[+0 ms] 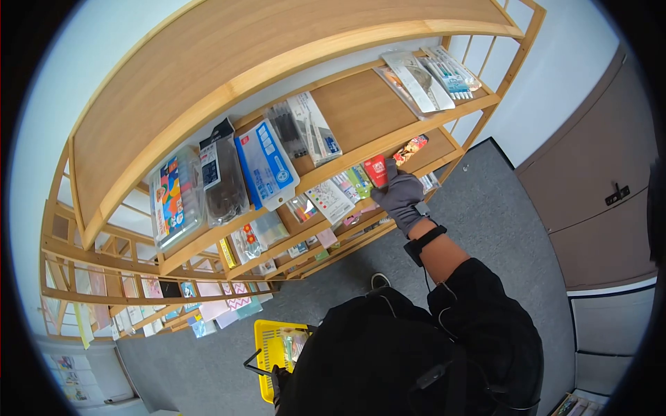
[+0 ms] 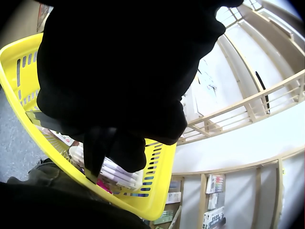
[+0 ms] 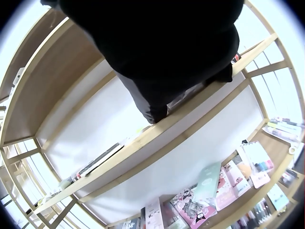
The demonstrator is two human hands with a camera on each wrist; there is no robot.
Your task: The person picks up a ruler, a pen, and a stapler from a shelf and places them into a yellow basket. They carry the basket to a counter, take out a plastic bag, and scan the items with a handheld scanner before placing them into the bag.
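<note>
My right hand (image 1: 402,197), in a grey glove, reaches to the second shelf, its spread fingers right at the edge of a red packet (image 1: 375,170). In the right wrist view the right hand (image 3: 186,90) is a dark shape over the shelf's front edge, hiding most of what lies behind it. Just beyond the fingers lies a colourful patterned packet (image 1: 411,149). Low down, my left hand (image 1: 280,383) grips the black handle (image 1: 258,364) of a yellow basket (image 1: 261,340). Packaged pens (image 2: 116,174) lie inside the basket.
Wooden shelves (image 1: 305,66) hold stationery: a clear case (image 1: 177,197), a blue-and-white pouch (image 1: 269,163), pen packs (image 1: 316,128) and a ruler set (image 1: 420,80). Notebooks (image 3: 195,205) stand on a lower shelf. A brown door (image 1: 596,166) is at right, beyond grey floor (image 1: 499,208).
</note>
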